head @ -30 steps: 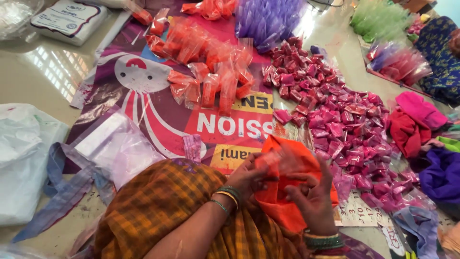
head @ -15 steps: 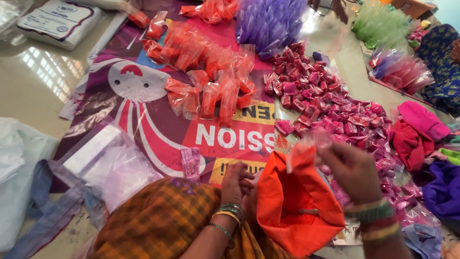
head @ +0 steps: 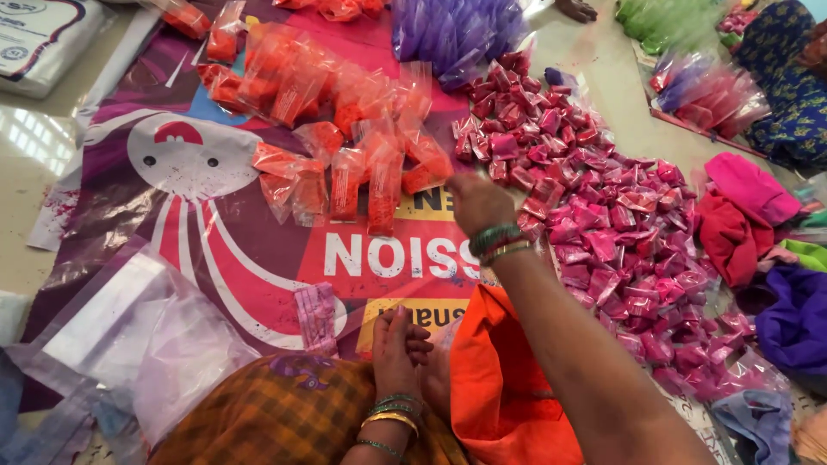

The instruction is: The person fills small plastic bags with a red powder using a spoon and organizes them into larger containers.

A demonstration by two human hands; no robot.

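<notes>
Head view, looking down at a printed banner [head: 258,258] spread on the floor. Compared with the frame half a second before, the right hand [head: 478,202] has left the orange cloth bag [head: 500,387] and now reaches up to the centre of the frame, at the lower right edge of the pile of orange packets [head: 345,129]. Its fingers point away from the camera, so it cannot be told whether they grip a packet. The left hand [head: 398,353] has stayed at lower centre, fingers loosely curled on the left edge of the orange cloth bag, which now lies slumped on the lap instead of being held up.

Counts: one orange cloth bag; one pile of orange packets, about twenty, upper centre; one pile of pink packets [head: 603,224], too many to count, running from upper centre to lower right; one heap of purple packets [head: 457,30] at the top edge; one small pale pink packet [head: 317,314] alone on the banner near the left hand; a stack of clear plastic bags [head: 129,336] at lower left; folded cloths [head: 749,207] in pink, red and purple at the right edge.
</notes>
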